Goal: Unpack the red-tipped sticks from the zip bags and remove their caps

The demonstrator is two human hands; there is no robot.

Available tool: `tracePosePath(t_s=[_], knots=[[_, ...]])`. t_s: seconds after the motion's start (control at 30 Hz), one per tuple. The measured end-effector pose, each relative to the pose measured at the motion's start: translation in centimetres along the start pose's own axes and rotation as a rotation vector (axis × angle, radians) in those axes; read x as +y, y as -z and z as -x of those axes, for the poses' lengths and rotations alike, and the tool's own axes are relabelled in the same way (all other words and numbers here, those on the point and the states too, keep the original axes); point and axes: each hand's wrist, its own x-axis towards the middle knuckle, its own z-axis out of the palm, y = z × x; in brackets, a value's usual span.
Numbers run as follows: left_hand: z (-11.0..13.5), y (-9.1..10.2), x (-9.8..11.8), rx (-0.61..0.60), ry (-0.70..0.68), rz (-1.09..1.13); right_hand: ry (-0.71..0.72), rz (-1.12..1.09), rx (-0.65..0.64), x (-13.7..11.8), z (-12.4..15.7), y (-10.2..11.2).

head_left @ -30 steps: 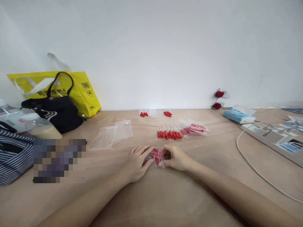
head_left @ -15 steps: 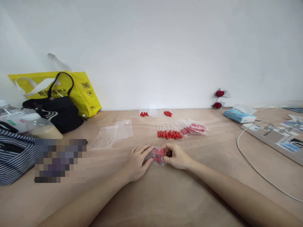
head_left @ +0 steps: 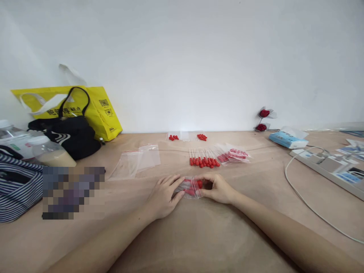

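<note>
A small clear zip bag (head_left: 188,185) with red-tipped sticks (head_left: 191,192) in it lies on the table between my hands. My left hand (head_left: 165,195) rests on the table and pinches the bag's left end between thumb and fingers. At the right end, the thumb and curled fingers of my right hand (head_left: 217,187) grip the bag's edge, around a red tip that shows there. Just beyond is a row of loose red-tipped sticks (head_left: 204,161), beside a pile of filled zip bags (head_left: 234,154). Flat clear zip bags (head_left: 133,163) lie to the left.
Against the wall are two small groups of red pieces (head_left: 201,137) on clear plastic. Bottles, a black bag (head_left: 75,138), a yellow bag (head_left: 110,117) and a striped bag (head_left: 19,189) crowd the left. Tissues (head_left: 288,138), a power strip (head_left: 327,167) and a white cable (head_left: 295,193) stand right.
My right hand has shifted slightly to the right, and its fingers have parted a little. More of a red tip shows at the bag's right end. My left hand stays in place.
</note>
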Motion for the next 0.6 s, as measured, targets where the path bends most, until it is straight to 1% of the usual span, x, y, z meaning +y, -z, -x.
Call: tracePosePath(t_s=[0.07,0.13,0.27,0.37,0.47,0.53,0.6], knots=[[0.0,0.1,0.0,-0.003,0.002,-0.004,0.076,0.034,-0.005,-0.3,0.0,-0.1],[0.1,0.1,0.0,-0.007,0.000,-0.009,0.120,0.068,-0.019,-0.5,0.0,0.1],[0.1,0.0,-0.1,-0.011,-0.002,-0.012,0.085,0.130,-0.060,-0.4,0.4,1.4],[0.1,0.0,-0.1,-0.010,0.003,-0.014,0.075,0.206,-0.063,0.1,0.7,2.5],[0.1,0.0,-0.2,-0.015,0.014,-0.013,0.072,0.134,-0.044,0.9,0.8,2.7],[0.1,0.1,-0.3,-0.009,0.013,-0.007,0.052,0.056,-0.040,1.3,0.9,2.4],[0.2,0.2,-0.4,0.000,0.012,-0.002,0.027,0.024,-0.029,1.7,1.0,2.2]])
